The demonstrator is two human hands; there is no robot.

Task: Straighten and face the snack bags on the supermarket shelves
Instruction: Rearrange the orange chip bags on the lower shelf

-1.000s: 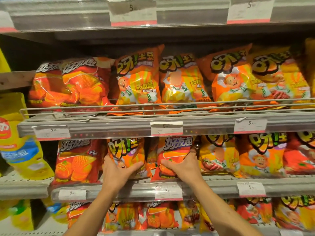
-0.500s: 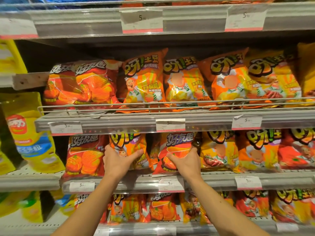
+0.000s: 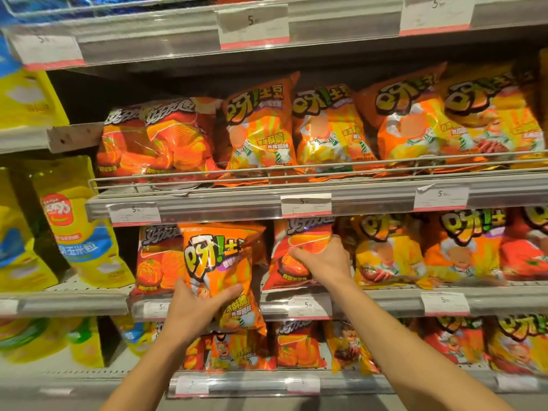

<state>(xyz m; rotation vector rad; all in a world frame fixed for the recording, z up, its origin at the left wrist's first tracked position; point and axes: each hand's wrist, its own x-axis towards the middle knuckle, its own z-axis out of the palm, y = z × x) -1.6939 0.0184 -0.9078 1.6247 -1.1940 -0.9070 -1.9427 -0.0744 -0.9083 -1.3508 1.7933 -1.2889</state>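
Whereas half a second earlier the orange bag (image 3: 221,271) had stood in its slot on the middle shelf (image 3: 370,302), it was now lifted forward and clear of that shelf's front rail, hanging in front of the price strip with its lower edge below the rail. My left hand (image 3: 195,310) clamped it from below, thumb across the front panel and fingers wrapped behind. My right hand (image 3: 323,262) remained on the red bag (image 3: 296,256), which stood on the middle shelf just right of the vacated slot; its fingers were curled over the bag's face and right edge. I judged that the orange bag had been mis-slotted between two red bags, so pulling it out opened a gap the red bag could be shifted into, and the orange bag belonged with its own kind further right on that shelf. The orange bag was puffed, glossy and tilted slightly, its top left of its base, logo facing me, the film crinkled where I gripped it.
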